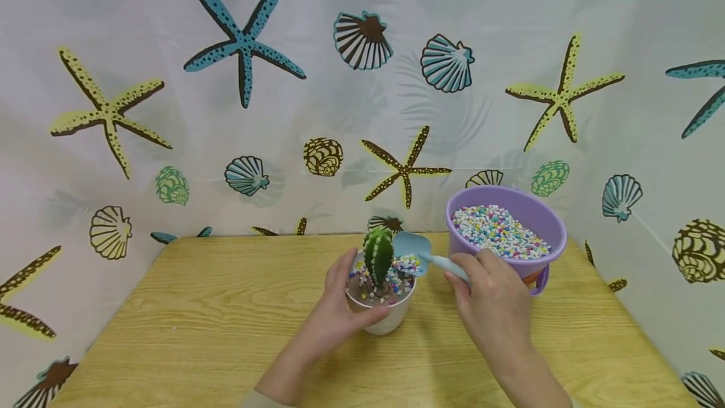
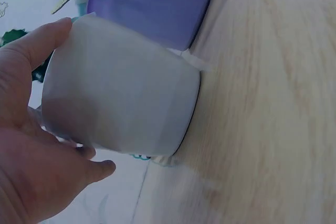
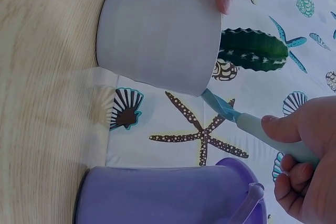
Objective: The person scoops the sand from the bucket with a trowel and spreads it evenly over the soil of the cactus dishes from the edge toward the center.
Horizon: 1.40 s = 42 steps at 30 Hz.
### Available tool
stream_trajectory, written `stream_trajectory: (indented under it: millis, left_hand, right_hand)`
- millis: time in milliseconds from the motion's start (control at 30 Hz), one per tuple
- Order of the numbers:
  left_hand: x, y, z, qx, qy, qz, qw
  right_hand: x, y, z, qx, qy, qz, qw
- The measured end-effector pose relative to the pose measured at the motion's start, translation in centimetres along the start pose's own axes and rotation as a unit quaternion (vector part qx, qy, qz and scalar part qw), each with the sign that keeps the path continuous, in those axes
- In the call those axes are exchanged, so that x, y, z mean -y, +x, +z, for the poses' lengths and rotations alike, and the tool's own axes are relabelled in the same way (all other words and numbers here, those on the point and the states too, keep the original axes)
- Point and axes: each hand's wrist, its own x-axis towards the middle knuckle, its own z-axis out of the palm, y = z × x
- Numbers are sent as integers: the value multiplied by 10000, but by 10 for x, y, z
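A green cactus (image 1: 378, 257) stands in a white pot (image 1: 386, 318), with brown soil and scattered colored pebbles around its base. My left hand (image 1: 340, 313) holds the pot's rim from the left, thumb in front and fingers behind. In my right hand (image 1: 493, 301) is the handle of a light blue toy shovel (image 1: 413, 245). Its blade, with colored pebbles on it, tilts over the pot's right rim beside the cactus. The right wrist view shows the shovel (image 3: 223, 107) at the rim of the pot (image 3: 157, 40).
A purple bucket (image 1: 504, 191) of multicolored pebbles (image 1: 498, 232) stands right of the pot, its handle hanging at the front. Both stand on a wooden table (image 1: 226, 307). Behind and beside the table hangs a white curtain (image 1: 317, 106) printed with starfish and shells.
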Motion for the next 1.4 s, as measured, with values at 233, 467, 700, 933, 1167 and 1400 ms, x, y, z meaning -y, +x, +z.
stream_trajectory:
  millis: [233, 467, 700, 933, 1167, 1400]
  left_hand:
    - [-1, 1, -1, 17, -17, -35, 10000]
    - [0, 0, -3, 123, 30, 6, 9999]
    - [1, 0, -4, 182, 60, 110, 9998]
    - [-2, 1, 3, -9, 104, 51, 9999]
    - [-1, 0, 0, 181, 46, 181, 9997]
    - [-3, 1, 6, 26, 101, 88, 9999]
  right_hand:
    - [1, 0, 0, -19, -9, 2, 10000]
    - [0, 0, -1, -38, -4, -18, 10000]
    - [0, 0, -1, -45, -3, -42, 10000]
    - [0, 0, -1, -95, -40, -61, 9999]
    - [1, 1, -1, -145, -87, -134, 9998]
    - [3, 1, -2, -121, -154, -153, 9997]
